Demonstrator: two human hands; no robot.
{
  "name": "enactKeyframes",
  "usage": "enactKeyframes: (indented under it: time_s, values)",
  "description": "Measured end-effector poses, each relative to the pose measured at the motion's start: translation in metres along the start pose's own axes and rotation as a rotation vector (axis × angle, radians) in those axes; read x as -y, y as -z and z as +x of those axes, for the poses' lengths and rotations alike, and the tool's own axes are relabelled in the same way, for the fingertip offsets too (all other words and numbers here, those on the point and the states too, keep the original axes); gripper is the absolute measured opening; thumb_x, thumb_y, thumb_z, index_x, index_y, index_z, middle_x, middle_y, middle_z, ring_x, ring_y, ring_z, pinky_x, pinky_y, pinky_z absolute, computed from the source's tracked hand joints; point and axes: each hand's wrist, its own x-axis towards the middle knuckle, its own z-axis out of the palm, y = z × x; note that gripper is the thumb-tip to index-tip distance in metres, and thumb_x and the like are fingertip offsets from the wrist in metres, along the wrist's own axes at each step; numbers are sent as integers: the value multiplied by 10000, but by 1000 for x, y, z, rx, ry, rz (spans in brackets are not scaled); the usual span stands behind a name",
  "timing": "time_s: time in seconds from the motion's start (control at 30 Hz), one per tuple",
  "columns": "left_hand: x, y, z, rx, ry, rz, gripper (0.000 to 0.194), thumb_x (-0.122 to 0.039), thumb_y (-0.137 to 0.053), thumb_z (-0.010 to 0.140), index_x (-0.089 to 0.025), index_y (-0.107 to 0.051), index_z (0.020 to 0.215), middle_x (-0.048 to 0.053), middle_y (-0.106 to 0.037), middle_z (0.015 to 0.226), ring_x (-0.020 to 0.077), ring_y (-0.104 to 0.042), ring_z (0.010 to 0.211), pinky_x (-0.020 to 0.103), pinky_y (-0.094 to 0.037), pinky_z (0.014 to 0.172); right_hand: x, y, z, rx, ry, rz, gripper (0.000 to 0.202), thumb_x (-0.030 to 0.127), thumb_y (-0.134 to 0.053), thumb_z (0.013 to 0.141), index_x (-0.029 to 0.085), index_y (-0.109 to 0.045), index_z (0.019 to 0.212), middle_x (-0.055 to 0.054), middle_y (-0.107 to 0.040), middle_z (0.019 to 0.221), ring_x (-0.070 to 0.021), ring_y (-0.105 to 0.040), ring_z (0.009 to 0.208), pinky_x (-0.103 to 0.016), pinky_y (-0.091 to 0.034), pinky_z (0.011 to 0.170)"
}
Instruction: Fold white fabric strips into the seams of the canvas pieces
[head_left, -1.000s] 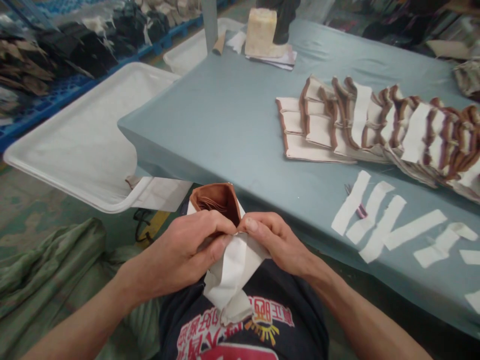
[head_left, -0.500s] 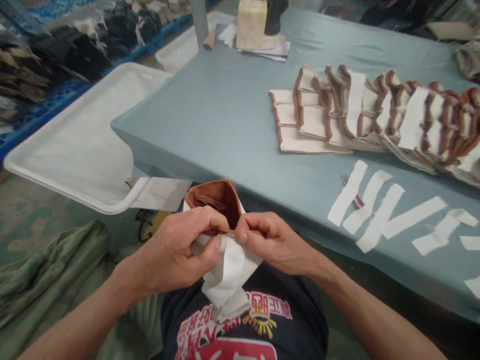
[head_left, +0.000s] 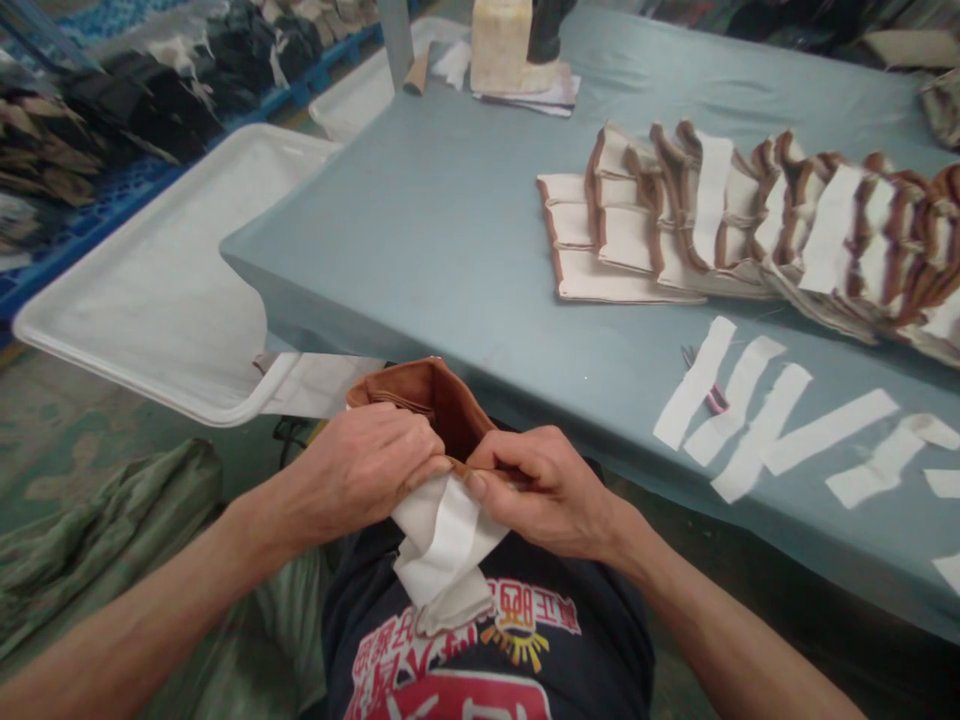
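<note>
A brown and cream fabric piece [head_left: 456,405] is held over my lap, its brown inside facing up and its cream part hanging down with a white strip [head_left: 453,525] on it. My left hand [head_left: 375,462] grips its near edge, fingers curled over the top. Close beside it, my right hand [head_left: 534,488] pinches the same edge between thumb and fingers. The fingertips of both hands nearly meet at the brown edge. What lies beneath my left fingers is hidden.
A blue-green covered table [head_left: 390,240] carries overlapping brown and cream pieces [head_left: 630,240], white strips [head_left: 746,400] and small snips [head_left: 716,399]. A white tray [head_left: 150,290] stands left, above green cloth [head_left: 112,540]. A cream block [head_left: 501,45] sits at the back.
My left hand has turned, its fingers now folded over the edge and its thumb less visible. The brown opening has spread wider and shifted slightly left.
</note>
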Motion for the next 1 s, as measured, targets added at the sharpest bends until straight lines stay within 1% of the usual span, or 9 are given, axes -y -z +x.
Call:
enactKeyframes:
  time_s: [0.1,0.23,0.33,0.47,0.6,0.7,0.8,0.9,1.0]
  values:
    - [4,4,-2,17,8,-16,479,-304,-292,1147,-216,-522,736,-5,-605,630,155,-538,576,294,-414,603,1,2,2,42,3,-17,192,174,-516,928,175,-601,756,98,-407,579,-51,-311,467,-201,-275,482]
    - [1,21,0,124,95,-268,455,-427,-312,1143,-183,-590,878,20,-685,787,154,-641,706,272,-456,664,12,8,2,100,84,-169,198,183,-512,992,163,-648,850,56,-558,639,-74,-441,514,-225,-330,528]
    - [-6,34,7,223,161,-388,450,-475,-409,1117,-189,-569,809,-20,-633,733,122,-576,625,252,-400,597,23,10,4,123,170,-300,247,215,-498,1046,162,-651,860,8,-637,686,-122,-540,604,-264,-389,593]
    - [-12,45,11,321,213,-458,390,-342,-589,1049,-194,-526,695,-77,-512,594,87,-464,532,253,-288,524,33,9,5,144,231,-379,295,242,-484,1088,180,-642,846,-19,-699,742,-154,-576,668,-300,-436,658]
    - [-16,47,0,354,211,-359,350,-221,-596,997,-200,-481,667,-84,-479,567,87,-431,512,293,-228,524,37,7,1,177,271,-380,240,202,-463,1092,172,-671,974,-32,-747,840,-161,-626,743,-319,-469,750]
    - [-22,44,-12,324,195,-214,332,-173,-528,992,-215,-445,673,-67,-511,582,104,-434,504,329,-219,533,33,3,-5,147,295,-427,303,248,-424,1120,177,-661,946,-19,-721,788,-165,-599,706,-329,-429,708]
    - [-34,41,-20,266,192,-153,332,-137,-474,994,-224,-444,676,-48,-553,580,119,-480,504,343,-248,532,20,-6,-8,73,341,-433,488,407,-342,1157,188,-621,823,-1,-645,669,-157,-522,610,-332,-365,634]
    - [-49,36,-21,197,170,-284,352,-92,-437,985,-230,-417,661,-52,-565,561,111,-483,491,335,-291,530,2,-19,-7,-43,390,-394,619,527,-269,1151,209,-532,690,21,-537,558,-147,-418,531,-331,-304,582]
    - [-60,31,-20,196,140,-568,335,-68,-433,965,-240,-383,681,-61,-560,568,106,-451,490,307,-338,529,-13,-30,1,-132,442,-374,658,547,-226,1149,225,-446,619,30,-462,519,-144,-348,507,-336,-265,565]
